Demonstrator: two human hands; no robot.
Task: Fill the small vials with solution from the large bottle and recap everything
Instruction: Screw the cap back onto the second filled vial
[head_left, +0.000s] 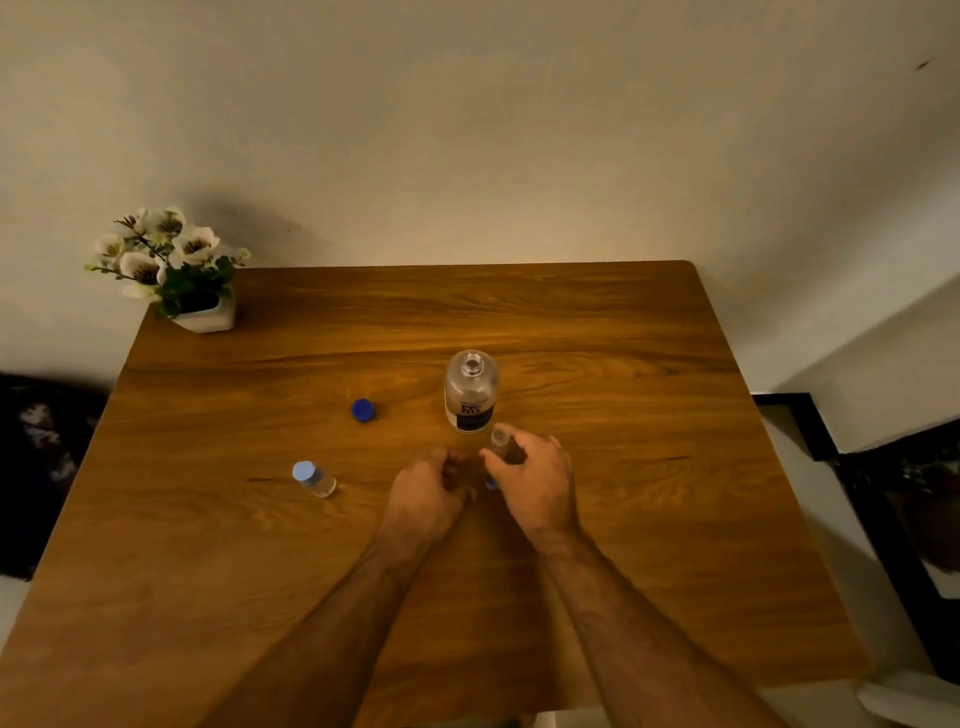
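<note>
Bottle (471, 391) uncapped, upright, frame centre on surface (623, 364). Right hand (535, 475) grasps open vial (500, 441) just below it. Left hand (426, 488) curled; contents unclear. Blue cap (363, 410) left of bottle; capped vial (313, 478) lower left.

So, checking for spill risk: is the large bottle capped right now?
No, the large bottle stands with an open neck, and its dark blue cap lies apart on the table.
</note>
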